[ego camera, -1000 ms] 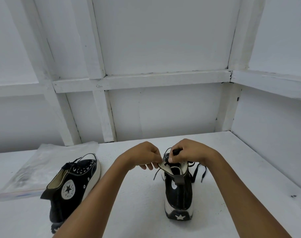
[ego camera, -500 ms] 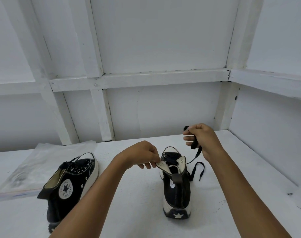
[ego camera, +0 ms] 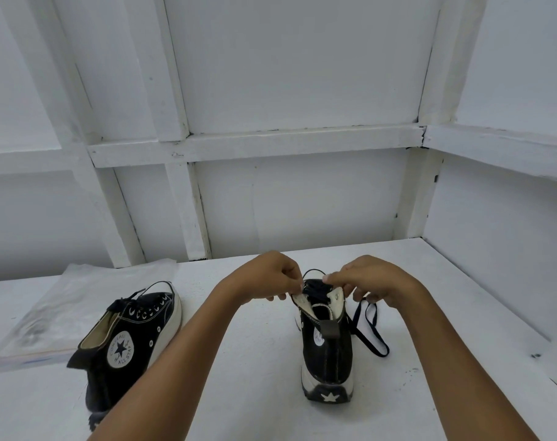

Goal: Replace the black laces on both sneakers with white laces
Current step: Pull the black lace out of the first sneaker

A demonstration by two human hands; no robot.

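Note:
A black high-top sneaker stands heel toward me in the middle of the white table. My left hand pinches the left flap of its collar. Over the tongue, my right hand has its fingers curled at the black lace, whose freed length trails in a loop on the table to the right of the shoe. A second black sneaker, laced in black, stands at the left with its star patch facing me. No white laces are visible.
A clear plastic bag lies flat at the far left of the table. White framed walls close in the back and the right side. A small dark speck sits near the right edge.
My right hand, which had pulled the lace up and away to the right, has come back down to the top of the shoe. The left hand has kept its hold on the collar.

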